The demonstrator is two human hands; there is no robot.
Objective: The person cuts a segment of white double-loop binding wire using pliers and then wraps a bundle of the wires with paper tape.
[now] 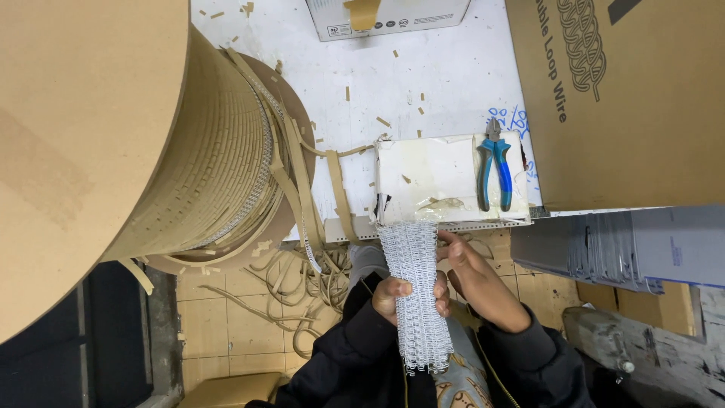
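A bundle of white double-loop binding wire strips (414,291) hangs down from the table's front edge over my lap. My left hand (393,296) grips the bundle from its left side, fingers wrapped on it. My right hand (472,268) rests against the bundle's right side, with the index finger stretched toward its top near the table edge. A white worn block (434,177) lies on the table just above the bundle, and blue-handled cutting pliers (495,170) rest on its right part.
A big cardboard spool (151,151) wound with wire and brown paper tape fills the left. Loose brown tape strips (302,283) trail onto the tiled floor. A large cardboard box (627,98) stands at right, grey stacked sheets (619,245) below it, a small white box (385,17) at the back.
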